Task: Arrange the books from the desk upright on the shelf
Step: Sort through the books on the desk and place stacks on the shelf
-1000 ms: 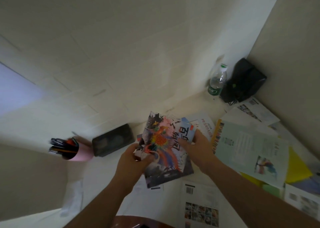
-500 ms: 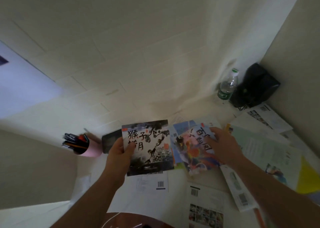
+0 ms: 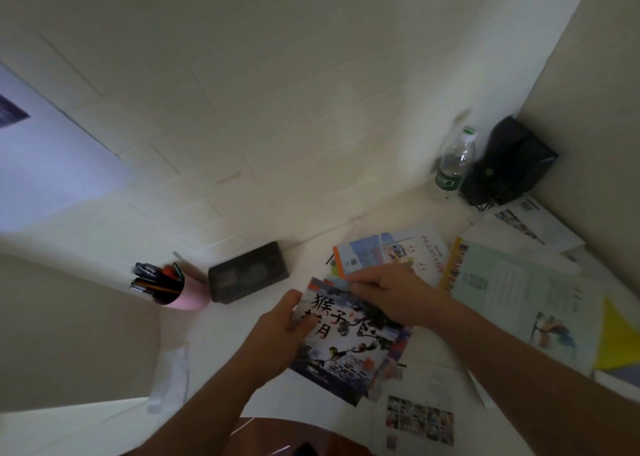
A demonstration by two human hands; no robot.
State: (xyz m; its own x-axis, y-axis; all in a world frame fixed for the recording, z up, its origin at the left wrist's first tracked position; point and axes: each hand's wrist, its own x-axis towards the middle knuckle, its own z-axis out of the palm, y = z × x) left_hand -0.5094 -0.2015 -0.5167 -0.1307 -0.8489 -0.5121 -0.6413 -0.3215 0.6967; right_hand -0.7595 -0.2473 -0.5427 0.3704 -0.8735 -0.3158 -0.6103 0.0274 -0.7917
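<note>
Now, low in the middle of the frame, both hands are holding a small stack of thin books just above the white tabletop [image 3: 311, 258]. The left hand [image 3: 277, 331] is gripping the stack's left edge, thumb lying on the cover of the top book [image 3: 349, 344], which is showing large Chinese characters and an ink-style picture; its other fingers are hidden underneath. The right hand [image 3: 391, 291] is reaching over the stack's upper edge, its fingers [image 3: 360, 284] curled and pinching the top of a blue-edged book [image 3: 332, 281] peeking out behind the front one. A red and blue corner of another book is sticking out at the stack's lower right. Just above the hands, more books [image 3: 391, 249] are lying flat on the tabletop, and to their right a pale green booklet [image 3: 512, 289] is overlapping other papers and a yellow sheet [image 3: 620, 341]. A printed sheet [image 3: 420, 417] is lying at the lower right. Left of the hands, a pink pen cup [image 3: 185, 298] is standing beside a dark box [image 3: 247, 272] against the wall. In the upper right corner, a water bottle [image 3: 455, 164] is standing next to a black bag [image 3: 512, 163].
</note>
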